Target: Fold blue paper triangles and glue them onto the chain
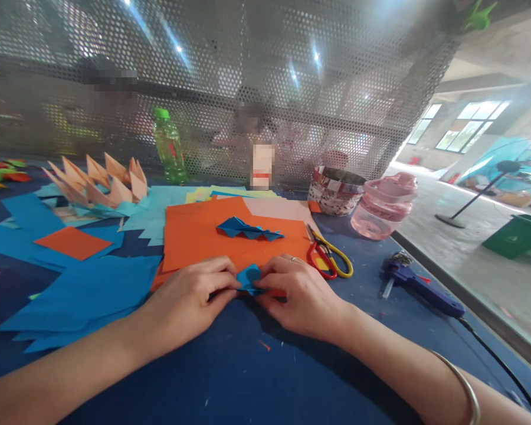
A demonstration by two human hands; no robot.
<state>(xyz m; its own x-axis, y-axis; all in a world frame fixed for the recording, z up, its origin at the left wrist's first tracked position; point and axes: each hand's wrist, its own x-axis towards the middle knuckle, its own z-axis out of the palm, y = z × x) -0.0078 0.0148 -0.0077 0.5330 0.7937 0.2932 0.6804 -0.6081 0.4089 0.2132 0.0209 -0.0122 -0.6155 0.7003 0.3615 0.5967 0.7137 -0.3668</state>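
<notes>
My left hand [189, 298] and my right hand [298, 295] meet at the near edge of an orange paper stack [194, 236]. Both pinch a small folded blue paper piece [249, 276] between their fingertips, pressing it against the dark blue table [230, 378]. A ring shows on my right hand and a bangle on that wrist. Further back on the orange sheets lies a chain of folded blue paper units [249, 229].
Scissors [327, 257] with red and yellow handles lie right of the stack; a blue glue gun [418, 286] beyond them. Blue sheets [84, 292] and an orange square [73, 242] sit left. Folded peach crown [100, 180], green bottle [169, 146], woven cup [335, 190], pink bottle [383, 206] at back.
</notes>
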